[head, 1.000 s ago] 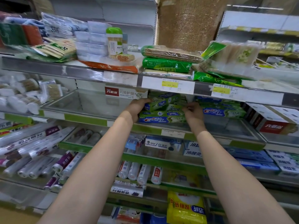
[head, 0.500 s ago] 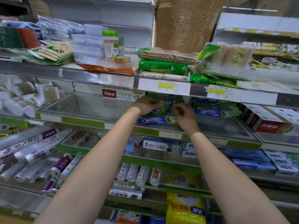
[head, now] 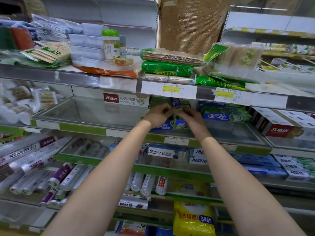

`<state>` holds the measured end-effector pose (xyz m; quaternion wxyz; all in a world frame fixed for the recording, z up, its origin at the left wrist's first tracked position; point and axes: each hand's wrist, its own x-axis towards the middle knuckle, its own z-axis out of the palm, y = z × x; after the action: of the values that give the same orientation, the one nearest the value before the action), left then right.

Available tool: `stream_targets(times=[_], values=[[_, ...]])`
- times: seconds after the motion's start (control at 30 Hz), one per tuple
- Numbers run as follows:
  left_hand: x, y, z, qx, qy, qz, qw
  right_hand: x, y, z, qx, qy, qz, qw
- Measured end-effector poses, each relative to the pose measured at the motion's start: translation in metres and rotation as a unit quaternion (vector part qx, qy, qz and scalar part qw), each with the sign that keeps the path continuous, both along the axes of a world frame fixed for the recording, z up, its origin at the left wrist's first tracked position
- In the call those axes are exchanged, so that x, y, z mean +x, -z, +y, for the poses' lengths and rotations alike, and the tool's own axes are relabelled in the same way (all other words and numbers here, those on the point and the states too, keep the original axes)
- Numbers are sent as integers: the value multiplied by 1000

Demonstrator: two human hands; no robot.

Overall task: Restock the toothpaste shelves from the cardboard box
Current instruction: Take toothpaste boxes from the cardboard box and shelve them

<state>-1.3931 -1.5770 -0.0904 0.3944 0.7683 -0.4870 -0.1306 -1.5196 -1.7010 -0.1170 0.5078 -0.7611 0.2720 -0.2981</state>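
Observation:
Both my hands reach into the second shelf (head: 81,127) at a stack of green and blue toothpaste boxes (head: 170,125). My left hand (head: 157,116) and my right hand (head: 191,117) meet at the middle of the stack, fingers curled round a box (head: 175,102) that stands on end between them. The fingertips are blurred. A second stack of Crest boxes (head: 225,114) lies to the right, and a red and white toothpaste box (head: 126,99) leans at the back left. The cardboard box is not in view.
Red and white toothpaste cartons (head: 279,128) fill the shelf's right end. The shelf above (head: 168,90) holds bamboo mats and toothpick packs low over my hands. The shelf below carries more toothpaste boxes (head: 167,152) and, at left, cling film rolls (head: 30,150).
My hands have moved together from the two ends of the stack to its middle. A box that lay flat on top now stands on end between them.

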Motion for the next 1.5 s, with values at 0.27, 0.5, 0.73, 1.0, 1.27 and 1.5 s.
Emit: stream_targets(times=[0.27,0.5,0.73,1.0,1.27,1.5], values=[[2,12,1,118,17,-197,973,1,-1,-9,70,33,-97,992],[17,17,2,125,-77,-263,954,2,5,-11,46,87,-108,989],[33,33,7,54,-186,-114,974,1,9,-11,-2,106,-117,987],[44,34,15,-52,-167,31,984,1,9,-1,-29,76,-101,992],[43,35,4,-20,-195,5,981,0,9,-5,-24,119,-101,987],[37,38,-2,39,-212,-97,972,1,15,-10,-92,111,-78,986]])
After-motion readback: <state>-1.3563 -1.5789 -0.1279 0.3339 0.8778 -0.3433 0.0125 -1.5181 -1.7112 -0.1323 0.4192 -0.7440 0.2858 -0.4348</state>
